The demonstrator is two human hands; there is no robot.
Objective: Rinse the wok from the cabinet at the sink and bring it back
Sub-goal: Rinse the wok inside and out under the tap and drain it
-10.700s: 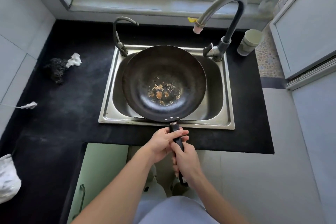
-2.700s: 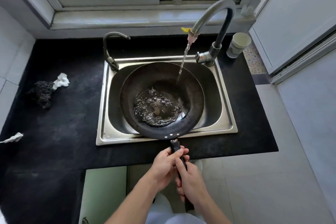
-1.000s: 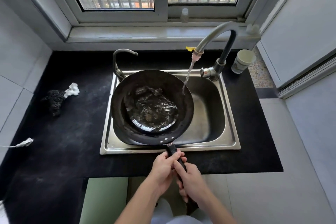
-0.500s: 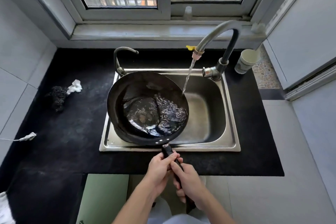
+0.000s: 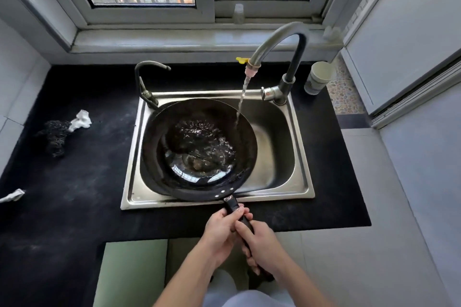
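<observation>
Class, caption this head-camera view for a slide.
At the sink, left hand and right hand hold the wok by its handle as water from the faucet pours in.

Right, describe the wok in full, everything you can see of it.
The wok is round, deep and dark, seemingly metal, with pale rivets at the near rim and a straight black handle. It sits over the left of the sink, rippling water pooled inside. A stream from the tap lands on its right inner wall. Both hands grip the handle, left hand nearer the wok than the right hand.
</observation>
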